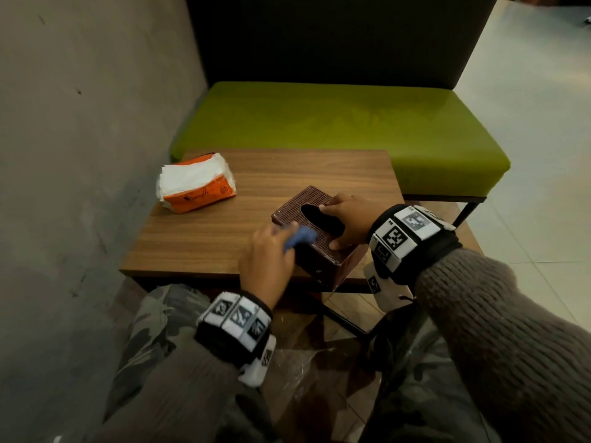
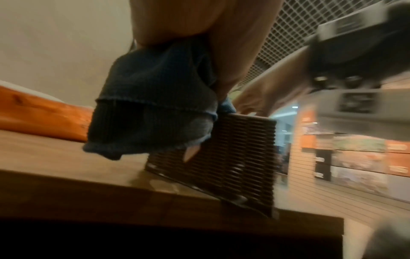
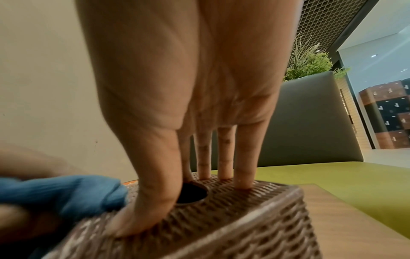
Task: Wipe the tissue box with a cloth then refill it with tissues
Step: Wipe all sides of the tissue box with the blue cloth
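Observation:
A brown woven tissue box stands at the front edge of the wooden table, its near corner over the edge. My right hand rests on its top; straight fingers and thumb press down around the dark oval opening. My left hand grips a bunched blue cloth against the box's left top edge. In the left wrist view the cloth hangs over the box. An orange pack of white tissues lies at the table's far left.
A green bench seat with a dark backrest stands behind the table. A grey wall runs along the left. My knees sit under the table's front edge. Bare tabletop lies between the pack and the box.

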